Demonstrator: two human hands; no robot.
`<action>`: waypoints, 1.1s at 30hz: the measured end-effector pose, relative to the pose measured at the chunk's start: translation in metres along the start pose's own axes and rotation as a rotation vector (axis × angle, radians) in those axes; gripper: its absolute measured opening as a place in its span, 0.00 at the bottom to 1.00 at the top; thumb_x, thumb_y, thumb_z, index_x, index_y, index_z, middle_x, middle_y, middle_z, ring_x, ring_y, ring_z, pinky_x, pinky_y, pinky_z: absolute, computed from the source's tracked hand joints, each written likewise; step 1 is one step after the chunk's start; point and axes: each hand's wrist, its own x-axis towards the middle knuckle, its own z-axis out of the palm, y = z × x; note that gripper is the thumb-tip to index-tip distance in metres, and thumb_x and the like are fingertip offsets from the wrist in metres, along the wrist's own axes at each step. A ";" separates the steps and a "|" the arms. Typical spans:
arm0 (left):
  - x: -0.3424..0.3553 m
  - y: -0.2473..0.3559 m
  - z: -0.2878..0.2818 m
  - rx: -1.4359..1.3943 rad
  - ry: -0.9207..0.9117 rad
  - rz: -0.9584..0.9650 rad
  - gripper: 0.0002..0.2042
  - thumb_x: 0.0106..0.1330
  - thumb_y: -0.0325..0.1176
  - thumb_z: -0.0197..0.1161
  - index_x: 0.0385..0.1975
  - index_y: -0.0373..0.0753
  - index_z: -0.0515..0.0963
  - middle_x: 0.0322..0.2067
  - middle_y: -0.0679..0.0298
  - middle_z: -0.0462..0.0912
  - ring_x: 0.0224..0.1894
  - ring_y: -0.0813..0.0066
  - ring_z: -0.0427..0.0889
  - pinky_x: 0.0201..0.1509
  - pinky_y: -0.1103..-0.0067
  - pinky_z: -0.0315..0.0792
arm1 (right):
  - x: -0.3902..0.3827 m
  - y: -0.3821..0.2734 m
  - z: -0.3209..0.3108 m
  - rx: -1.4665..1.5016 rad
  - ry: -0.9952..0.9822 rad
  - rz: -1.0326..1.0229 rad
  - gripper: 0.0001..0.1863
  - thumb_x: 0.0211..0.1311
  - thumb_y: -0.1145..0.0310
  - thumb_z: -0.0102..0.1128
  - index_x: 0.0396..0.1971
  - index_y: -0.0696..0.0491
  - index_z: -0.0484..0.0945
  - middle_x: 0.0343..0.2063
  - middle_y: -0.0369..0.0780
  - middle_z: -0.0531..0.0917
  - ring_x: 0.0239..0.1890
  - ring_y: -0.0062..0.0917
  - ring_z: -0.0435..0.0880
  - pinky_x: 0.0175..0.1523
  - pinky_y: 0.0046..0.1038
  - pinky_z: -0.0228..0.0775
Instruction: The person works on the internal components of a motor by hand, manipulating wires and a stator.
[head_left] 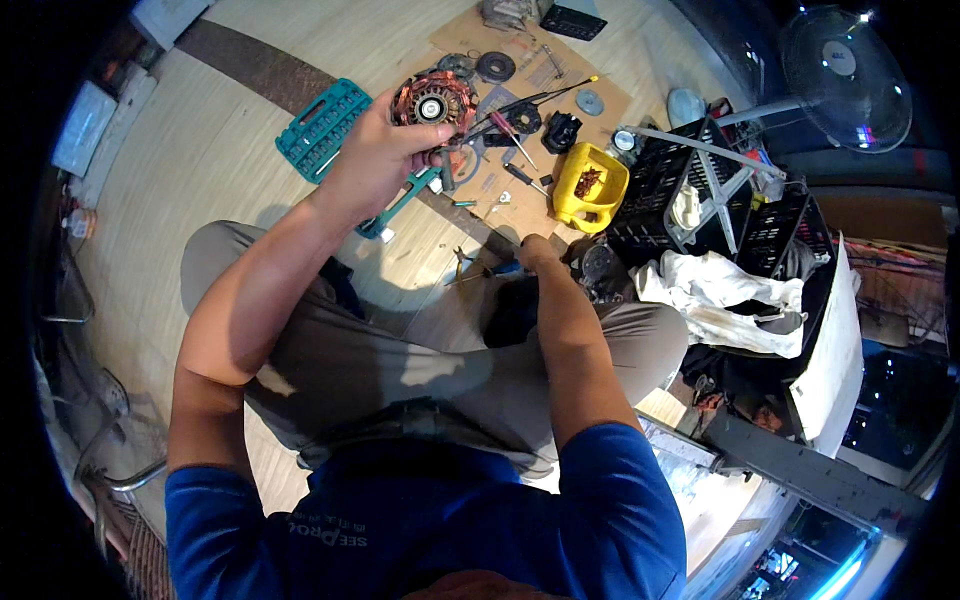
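My left hand (385,145) is raised out in front, its fingers closed around a motor stator (433,108) with copper windings and a round metal centre. The thumb lies across its near edge; the other fingers are mostly hidden beneath. My right hand (538,250) is low, near my right knee, with its fingers mostly out of sight. Close to its left side lies a blue-handled tool (506,267), and a pair of pliers (460,266) rests on the floor further left. Whether the right hand touches the blue handle cannot be made out.
Beyond my hands, a cardboard sheet (600,120) carries screwdrivers (522,176) and black round parts (495,67). A green socket set case (322,130) lies at left. To the right are a cut yellow jug (592,190) with copper scraps, black crates (680,165), white cloth (720,290) and a fan (840,80).
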 end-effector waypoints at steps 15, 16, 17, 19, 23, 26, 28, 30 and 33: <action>0.010 -0.009 -0.018 0.033 0.103 -0.018 0.19 0.59 0.25 0.61 0.51 0.35 0.68 0.42 0.61 0.80 0.41 0.76 0.79 0.40 0.81 0.74 | -0.008 -0.064 0.075 -0.362 -0.028 -0.251 0.16 0.63 0.65 0.44 0.40 0.53 0.81 0.45 0.44 0.82 0.49 0.33 0.81 0.50 0.35 0.74; 0.011 -0.010 -0.022 0.065 0.107 -0.007 0.22 0.57 0.25 0.62 0.52 0.36 0.67 0.42 0.61 0.80 0.41 0.75 0.80 0.39 0.81 0.74 | -0.014 -0.074 0.073 -0.327 -0.052 -0.178 0.16 0.64 0.64 0.43 0.41 0.51 0.81 0.45 0.43 0.82 0.49 0.32 0.81 0.51 0.34 0.74; 0.013 -0.008 -0.016 0.101 0.118 -0.029 0.23 0.56 0.24 0.63 0.53 0.36 0.67 0.42 0.61 0.80 0.41 0.75 0.80 0.38 0.81 0.74 | -0.013 -0.070 0.076 -0.301 -0.086 -0.192 0.17 0.65 0.63 0.42 0.42 0.51 0.81 0.44 0.42 0.82 0.48 0.33 0.81 0.51 0.34 0.74; 0.012 -0.008 -0.017 0.201 0.190 -0.125 0.24 0.54 0.23 0.64 0.53 0.35 0.67 0.42 0.60 0.80 0.39 0.76 0.80 0.37 0.81 0.74 | -0.016 -0.071 0.069 -0.253 -0.215 -0.206 0.19 0.66 0.60 0.41 0.42 0.51 0.81 0.44 0.42 0.82 0.47 0.34 0.82 0.51 0.33 0.74; 0.024 -0.006 -0.001 -0.002 0.077 -0.052 0.23 0.55 0.22 0.64 0.51 0.31 0.66 0.40 0.57 0.81 0.36 0.72 0.82 0.34 0.81 0.75 | 0.008 -0.039 0.081 -0.245 -0.041 -0.177 0.17 0.63 0.60 0.46 0.42 0.53 0.80 0.43 0.45 0.82 0.46 0.37 0.81 0.50 0.35 0.74; 0.025 -0.002 0.004 -0.015 0.092 -0.039 0.24 0.55 0.21 0.63 0.52 0.30 0.65 0.41 0.56 0.80 0.37 0.71 0.82 0.34 0.80 0.76 | -0.001 -0.054 0.055 -0.229 0.030 -0.379 0.15 0.59 0.66 0.50 0.42 0.55 0.79 0.42 0.49 0.82 0.46 0.40 0.81 0.51 0.38 0.73; 0.023 0.003 0.006 -0.057 0.130 0.003 0.24 0.55 0.20 0.63 0.52 0.31 0.64 0.39 0.57 0.80 0.34 0.72 0.82 0.33 0.79 0.77 | -0.020 -0.082 0.022 0.033 0.241 -0.594 0.11 0.54 0.76 0.53 0.39 0.58 0.75 0.37 0.53 0.80 0.41 0.43 0.81 0.47 0.37 0.73; 0.020 0.002 -0.005 -0.066 0.182 -0.003 0.23 0.55 0.19 0.62 0.50 0.31 0.64 0.37 0.58 0.80 0.30 0.74 0.80 0.30 0.78 0.77 | -0.051 -0.124 -0.021 0.523 0.238 -0.683 0.08 0.57 0.78 0.53 0.38 0.58 0.75 0.34 0.48 0.82 0.37 0.34 0.82 0.44 0.29 0.73; 0.028 -0.002 0.006 -0.095 0.130 0.002 0.22 0.56 0.19 0.61 0.51 0.33 0.65 0.40 0.59 0.79 0.36 0.74 0.79 0.36 0.76 0.75 | -0.077 -0.143 -0.076 1.123 0.287 -0.843 0.08 0.61 0.80 0.51 0.39 0.57 0.76 0.28 0.31 0.77 0.31 0.14 0.72 0.39 0.20 0.68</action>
